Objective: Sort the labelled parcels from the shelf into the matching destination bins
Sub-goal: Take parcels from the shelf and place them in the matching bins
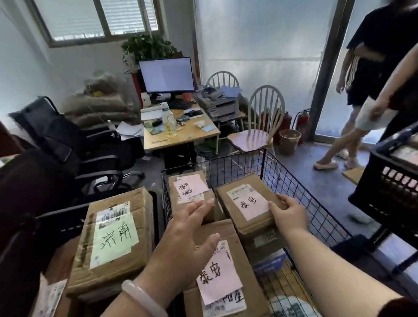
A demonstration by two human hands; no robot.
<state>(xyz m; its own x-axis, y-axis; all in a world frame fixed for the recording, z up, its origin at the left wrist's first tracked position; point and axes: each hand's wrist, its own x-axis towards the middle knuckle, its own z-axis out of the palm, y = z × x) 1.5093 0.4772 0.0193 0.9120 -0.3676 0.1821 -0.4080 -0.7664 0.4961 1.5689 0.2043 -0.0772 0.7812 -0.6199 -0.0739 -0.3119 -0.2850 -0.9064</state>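
Cluttered office room: wooden desk (180, 133) at 12 o'clock carrying a lit monitor (167, 75) and a plastic bottle (168, 119); white spindle chair (257, 130) at 1 o'clock; black office chair (78, 145) at 10 o'clock. Second person (365, 79) stands at 2 o'clock by the glass door.

Head view, near field: black wire bin (300, 183) at centre holds three cardboard parcels with pink handwritten labels. Far-right parcel (248, 204) sits at 1 o'clock in the bin. Right hand (288, 213) grips its near right corner, thumb on the pink label, fingers curled over the edge. Left hand (183, 241), fingers spread and open, hovers over the near parcel (222, 277) at 6 o'clock; fingertips reach the far-left parcel (190, 190), contact unclear. Green-labelled parcel (113, 236) lies at 9 o'clock, outside the wire bin. Black plastic crate (400, 186) at 3 o'clock.
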